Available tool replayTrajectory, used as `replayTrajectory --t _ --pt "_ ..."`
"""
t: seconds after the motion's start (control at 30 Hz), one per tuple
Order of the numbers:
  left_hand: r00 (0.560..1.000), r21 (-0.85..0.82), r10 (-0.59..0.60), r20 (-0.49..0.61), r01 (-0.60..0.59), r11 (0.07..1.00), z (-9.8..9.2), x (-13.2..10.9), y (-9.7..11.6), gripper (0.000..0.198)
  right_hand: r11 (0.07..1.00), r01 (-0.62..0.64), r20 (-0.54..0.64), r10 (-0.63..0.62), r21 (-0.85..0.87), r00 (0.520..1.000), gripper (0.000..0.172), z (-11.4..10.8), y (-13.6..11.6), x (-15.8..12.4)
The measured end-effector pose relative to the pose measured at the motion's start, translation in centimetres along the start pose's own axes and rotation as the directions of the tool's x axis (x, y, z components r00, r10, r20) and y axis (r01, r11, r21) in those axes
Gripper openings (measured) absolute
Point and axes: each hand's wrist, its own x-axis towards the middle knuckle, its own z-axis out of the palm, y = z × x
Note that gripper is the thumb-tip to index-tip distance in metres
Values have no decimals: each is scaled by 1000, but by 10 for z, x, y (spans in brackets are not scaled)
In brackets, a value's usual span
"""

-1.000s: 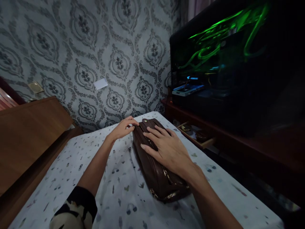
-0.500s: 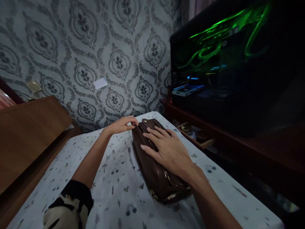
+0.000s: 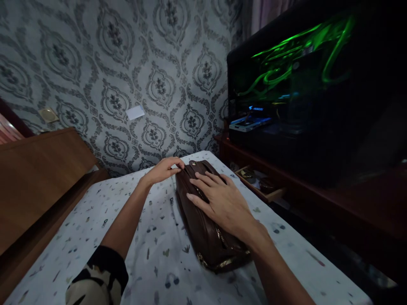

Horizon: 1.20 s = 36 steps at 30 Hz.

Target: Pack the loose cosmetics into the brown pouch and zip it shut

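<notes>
A dark brown leather handbag with gold-coloured zips lies on a white patterned sheet. My left hand is at the bag's far left corner, thumb and forefinger closed in a pinch on it at the end of a zip. Whether a zip pull is between those fingers is too small to tell. Spread flat across the upper side of the bag is my right hand, fingers apart and pressing on the leather. Part of the long zip runs hidden under its palm.
To the left is a wooden headboard-like panel. On the right stands a dark computer case with green lights, above an open drawer holding small items. Behind the sheet rises a patterned wall with a white card.
The camera view has shifted slightly. Both hands keep nearly the same places on the handbag, the left still pinching at its far corner.
</notes>
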Motion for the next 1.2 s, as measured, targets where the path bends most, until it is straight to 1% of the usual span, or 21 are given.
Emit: replayTrajectory --t 0.13,0.27,0.33,0.4,0.5,0.73,0.9,1.07,1.2 --pt "999 -14 -12 -46 12 1000 3 -2 -1 14 1000 3 -1 -3 -10 1000 50 -1 0 -1" --pt "998 -44 -35 -51 32 998 5 0 -4 15 997 -77 -42 76 -18 996 47 -4 -4 -1" --pt "997 -60 -48 -53 45 997 5 1 -6 16 993 -117 -20 116 -22 993 48 -6 -6 0" --pt "996 -72 -61 -58 57 996 6 1 -7 17 991 -130 22 131 -33 991 49 -7 -7 0" --pt "995 -90 -75 -65 69 994 7 0 -7 17 992 -118 50 121 -52 991 51 -8 -6 0" --pt "994 -126 -76 -81 65 990 8 0 -6 18 997 -78 54 79 -21 995 51 -5 -3 -1" --pt "993 -121 -78 -93 66 990 7 1 -2 18 997 -75 54 76 -11 996 50 -5 -3 -1" --pt "993 -153 -86 -85 72 986 7 -2 6 31 998 -64 39 64 -14 997 49 -6 -3 -2" --pt "983 -191 -131 -131 104 976 14 -2 6 27 999 -50 19 50 -13 999 49 -4 -2 -2"
